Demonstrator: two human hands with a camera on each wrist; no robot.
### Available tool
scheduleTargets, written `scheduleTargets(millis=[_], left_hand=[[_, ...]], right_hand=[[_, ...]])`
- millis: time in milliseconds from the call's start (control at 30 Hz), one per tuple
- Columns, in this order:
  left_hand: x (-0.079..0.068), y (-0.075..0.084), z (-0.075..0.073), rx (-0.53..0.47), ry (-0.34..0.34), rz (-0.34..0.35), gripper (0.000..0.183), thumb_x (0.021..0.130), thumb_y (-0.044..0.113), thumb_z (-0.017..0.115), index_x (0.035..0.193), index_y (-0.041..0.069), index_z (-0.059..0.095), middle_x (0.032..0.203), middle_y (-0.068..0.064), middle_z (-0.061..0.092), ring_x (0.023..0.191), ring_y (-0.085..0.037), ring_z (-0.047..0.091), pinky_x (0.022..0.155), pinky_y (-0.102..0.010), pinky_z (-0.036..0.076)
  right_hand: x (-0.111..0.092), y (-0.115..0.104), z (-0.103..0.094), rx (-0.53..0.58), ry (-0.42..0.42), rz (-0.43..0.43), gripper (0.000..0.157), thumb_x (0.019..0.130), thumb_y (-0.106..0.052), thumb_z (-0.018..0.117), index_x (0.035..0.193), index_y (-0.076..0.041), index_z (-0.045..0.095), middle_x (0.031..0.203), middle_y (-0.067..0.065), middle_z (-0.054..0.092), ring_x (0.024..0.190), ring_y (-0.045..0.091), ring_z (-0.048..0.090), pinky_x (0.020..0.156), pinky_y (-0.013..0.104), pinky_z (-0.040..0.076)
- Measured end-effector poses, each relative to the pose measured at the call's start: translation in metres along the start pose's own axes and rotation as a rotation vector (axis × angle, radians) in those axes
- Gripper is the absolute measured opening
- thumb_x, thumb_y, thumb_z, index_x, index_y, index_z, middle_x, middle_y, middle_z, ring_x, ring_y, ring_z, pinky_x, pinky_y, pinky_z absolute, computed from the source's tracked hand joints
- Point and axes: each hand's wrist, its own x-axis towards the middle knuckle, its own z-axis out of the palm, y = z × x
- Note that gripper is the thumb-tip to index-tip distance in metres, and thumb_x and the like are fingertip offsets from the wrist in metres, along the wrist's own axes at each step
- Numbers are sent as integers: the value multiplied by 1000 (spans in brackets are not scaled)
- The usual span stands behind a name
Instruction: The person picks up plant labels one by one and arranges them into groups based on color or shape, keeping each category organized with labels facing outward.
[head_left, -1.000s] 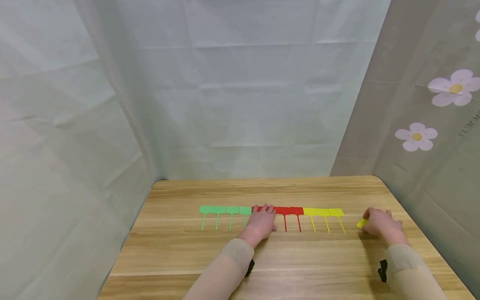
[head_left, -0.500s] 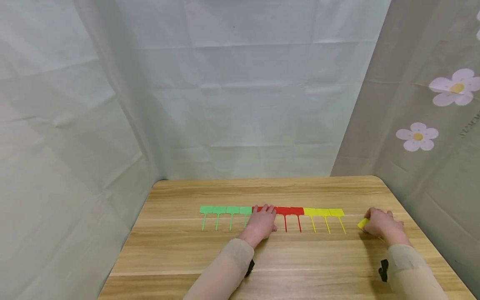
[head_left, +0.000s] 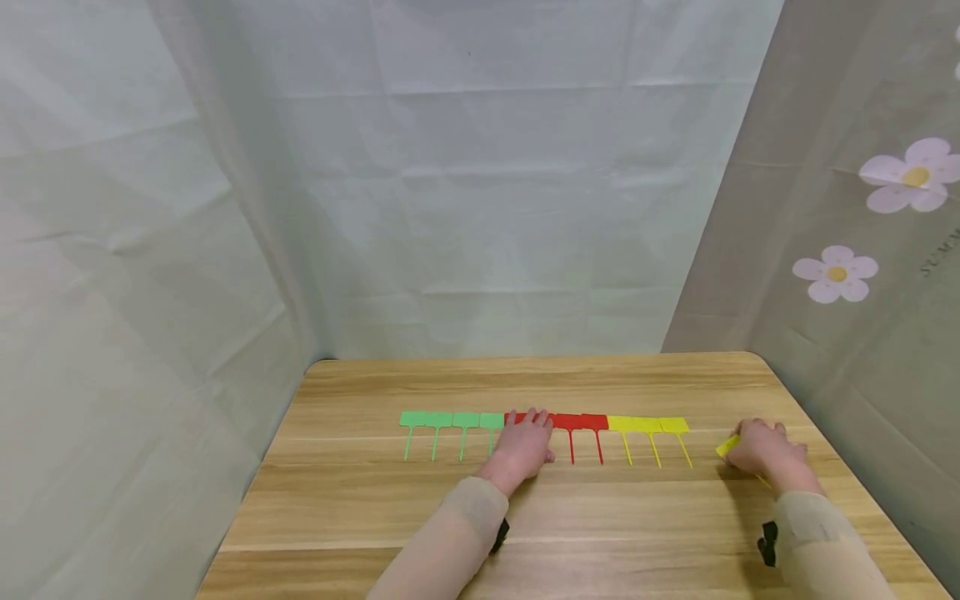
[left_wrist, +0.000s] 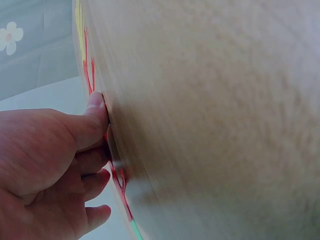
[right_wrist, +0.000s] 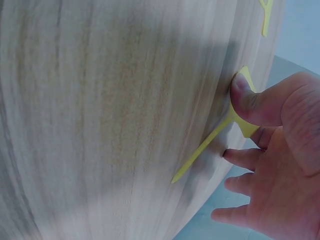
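A row of T-shaped plastic plant labels lies across the table, with green labels [head_left: 452, 419] at the left, red labels [head_left: 581, 422] in the middle and yellow labels [head_left: 647, 425] at the right. My left hand [head_left: 521, 446] rests on the red part of the row with its fingers spread, covering some of those labels. In the left wrist view its thumb [left_wrist: 95, 112] touches the row's near side. To the right of the row, my right hand [head_left: 767, 450] pinches a separate yellow plant label [right_wrist: 205, 145] by its head between thumb and forefinger. Its pointed stem slants down close to the tabletop.
The wood-grain table [head_left: 600, 533] has rounded back corners. Pale cloth [head_left: 480, 208] hangs behind it and on the left, with a grey flowered cloth [head_left: 847, 375] on the right. Bare wood surrounds the label row.
The stem tip of the held yellow plant label has come into sight beside my right wrist, and that hand has shifted very slightly right. My left hand has stayed in place.
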Motion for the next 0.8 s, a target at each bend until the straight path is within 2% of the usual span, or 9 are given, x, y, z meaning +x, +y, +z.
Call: scheduleTargets(millis=[167, 333, 467, 667, 800], left_hand=[[0, 0, 0, 1, 3, -1, 68, 103, 43, 70, 162, 15, 51, 169, -1, 43, 158, -23, 35, 128, -50, 30], [0, 0, 0, -8, -2, -5, 69, 102, 44, 71, 162, 15, 50, 169, -1, 42, 158, -23, 34, 129, -50, 29], [-1, 0, 0, -8, -2, -5, 70, 102, 43, 71, 162, 15, 50, 170, -1, 42, 158, -23, 34, 129, -50, 29], [-2, 0, -2, -4, 3, -3, 69, 103, 43, 71, 162, 15, 50, 170, -1, 42, 158, -23, 34, 128, -50, 29], [-2, 0, -2, 2, 1, -1, 69, 103, 44, 70, 162, 15, 50, 170, -1, 42, 158, -22, 34, 128, -49, 29]], right_hand=[[-1, -1, 0, -23, 2, 14, 56, 82, -17, 70, 127, 14, 56, 134, 45, 46, 133, 74, 17, 100, 92, 18], [-3, 1, 0, -32, 36, 28, 56, 83, -23, 77, 123, 12, 61, 126, 42, 59, 134, 77, 15, 103, 87, 19], [-4, 2, 0, -55, 72, 35, 52, 83, -27, 83, 114, 10, 66, 113, 36, 65, 132, 75, 22, 103, 84, 24], [-5, 2, -2, -67, 122, 18, 47, 79, -30, 89, 103, 6, 71, 99, 27, 68, 110, 61, 47, 95, 78, 34], [-4, 2, -4, -73, 141, 4, 40, 78, -31, 93, 92, 0, 72, 93, 23, 69, 100, 54, 55, 94, 77, 36]])
